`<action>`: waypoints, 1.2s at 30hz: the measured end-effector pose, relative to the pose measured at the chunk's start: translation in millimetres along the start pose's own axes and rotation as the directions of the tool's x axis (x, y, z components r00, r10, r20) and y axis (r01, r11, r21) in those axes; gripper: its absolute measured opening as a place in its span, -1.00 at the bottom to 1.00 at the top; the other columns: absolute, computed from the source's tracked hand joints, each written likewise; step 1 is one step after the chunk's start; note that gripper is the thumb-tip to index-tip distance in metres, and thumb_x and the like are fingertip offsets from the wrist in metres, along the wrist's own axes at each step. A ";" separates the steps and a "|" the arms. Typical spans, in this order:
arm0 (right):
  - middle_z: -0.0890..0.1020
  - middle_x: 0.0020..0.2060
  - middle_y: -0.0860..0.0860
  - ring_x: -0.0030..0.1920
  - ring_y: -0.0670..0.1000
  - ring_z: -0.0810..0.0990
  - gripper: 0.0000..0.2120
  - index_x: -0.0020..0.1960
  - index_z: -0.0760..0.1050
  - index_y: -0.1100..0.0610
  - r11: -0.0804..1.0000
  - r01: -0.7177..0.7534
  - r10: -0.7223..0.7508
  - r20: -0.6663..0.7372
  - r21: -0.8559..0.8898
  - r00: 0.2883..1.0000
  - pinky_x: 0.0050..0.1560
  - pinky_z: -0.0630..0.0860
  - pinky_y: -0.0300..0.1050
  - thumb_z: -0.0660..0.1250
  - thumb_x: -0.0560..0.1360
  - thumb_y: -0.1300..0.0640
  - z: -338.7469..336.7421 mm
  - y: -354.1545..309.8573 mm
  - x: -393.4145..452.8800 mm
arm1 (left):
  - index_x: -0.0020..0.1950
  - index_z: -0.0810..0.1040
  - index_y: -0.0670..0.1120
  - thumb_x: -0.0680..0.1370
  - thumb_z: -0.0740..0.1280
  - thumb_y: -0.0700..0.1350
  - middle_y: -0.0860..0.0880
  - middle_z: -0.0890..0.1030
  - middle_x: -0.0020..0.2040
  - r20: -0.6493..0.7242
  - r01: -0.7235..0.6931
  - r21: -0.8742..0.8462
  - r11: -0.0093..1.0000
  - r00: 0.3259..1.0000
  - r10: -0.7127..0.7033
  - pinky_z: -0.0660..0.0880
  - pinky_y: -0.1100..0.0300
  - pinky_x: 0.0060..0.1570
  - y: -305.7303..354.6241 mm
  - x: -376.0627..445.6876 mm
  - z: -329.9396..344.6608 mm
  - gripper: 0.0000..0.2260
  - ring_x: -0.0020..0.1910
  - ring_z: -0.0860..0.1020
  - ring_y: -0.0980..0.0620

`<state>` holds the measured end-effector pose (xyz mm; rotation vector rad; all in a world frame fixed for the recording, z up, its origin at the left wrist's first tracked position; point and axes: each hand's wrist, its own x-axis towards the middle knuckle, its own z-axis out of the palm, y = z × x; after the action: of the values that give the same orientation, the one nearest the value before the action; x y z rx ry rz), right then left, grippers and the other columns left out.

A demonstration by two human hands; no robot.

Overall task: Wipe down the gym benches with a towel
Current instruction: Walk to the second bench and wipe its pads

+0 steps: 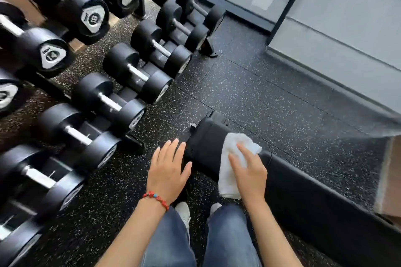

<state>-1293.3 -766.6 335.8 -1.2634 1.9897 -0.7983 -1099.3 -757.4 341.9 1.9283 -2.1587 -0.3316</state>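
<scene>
In the lower centre of the frame, the person stands beside a black padded gym bench (pixel 308 197) that runs from the middle of the picture toward the lower right corner. A white towel (pixel 230 171) lies draped over the near end of the pad, and one edge of it hangs down the side that faces the person. The right hand (pixel 249 171) presses the towel flat on the pad with straight, spread fingers; it does not clamp the cloth, probably because a flat palm covers more surface in each stroke. The left hand (pixel 168 169) is also open, the fingers relaxed and apart. Its fingertips are at the end of the bench, just beside the pad, but it cannot be told if they really touch it; it seems to be there for balance or to steady the bench. A red bead bracelet (pixel 156 199) is on the left wrist.

In the left half of the frame, a rack with black dumbbells (pixel 121 91) stands on the speckled rubber floor (pixel 249 93), well apart from the towel. As a judgement, only the end part of the pad is being wiped now, and the long part toward the lower right is not yet covered.
</scene>
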 end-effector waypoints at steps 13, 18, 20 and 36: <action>0.61 0.09 0.11 0.06 0.06 0.56 -0.69 0.17 0.56 0.03 0.931 0.364 -0.349 0.318 0.013 0.881 -0.10 0.23 -0.43 0.42 0.43 0.08 -27.8 -65.3 39.5 | 0.14 0.58 -0.25 0.50 0.27 -0.01 -0.23 0.60 0.12 -0.191 0.336 0.075 0.939 0.929 -0.317 0.46 -0.21 0.13 32.7 -16.7 -47.6 -0.63 0.12 0.56 -0.21; 0.62 0.11 0.05 0.00 -0.09 0.54 -0.68 0.18 0.55 0.02 0.899 0.432 -0.416 0.449 0.070 0.791 -0.05 0.29 -0.39 0.42 0.43 0.08 -25.1 -81.4 42.5 | 0.16 0.56 -0.27 0.39 0.49 -0.13 -0.25 0.59 0.14 -0.269 0.527 0.014 0.850 0.820 -0.505 0.41 -0.22 0.18 39.3 -38.9 -52.7 -0.61 0.15 0.54 -0.23; 0.62 0.11 0.02 -0.04 -0.15 0.50 -0.69 0.18 0.55 0.01 0.884 0.459 -0.438 0.505 0.091 0.744 -0.07 0.28 -0.43 0.42 0.43 0.07 -18.5 -87.2 37.7 | 0.17 0.56 -0.26 0.41 0.48 -0.12 -0.24 0.58 0.15 -0.284 0.602 -0.006 0.798 0.764 -0.579 0.39 -0.22 0.19 38.8 -54.1 -55.9 -0.61 0.17 0.53 -0.23; 0.62 0.09 -0.05 -0.04 -0.17 0.51 -0.70 0.15 0.57 -0.03 0.733 0.609 -0.524 0.822 0.303 0.223 -0.01 0.38 -0.26 0.43 0.42 0.03 65.7 -123.4 -127.2 | 0.35 0.42 -0.16 0.57 0.22 0.01 -0.17 0.43 0.36 -0.370 0.930 -0.162 0.329 0.252 -0.894 0.16 -0.06 0.39 17.3 -256.2 -56.4 -0.59 0.37 0.34 -0.13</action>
<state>-1134.1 -702.6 415.3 -1.9736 0.6446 -0.1894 -1069.7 -501.7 396.1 2.8039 -0.5308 0.0301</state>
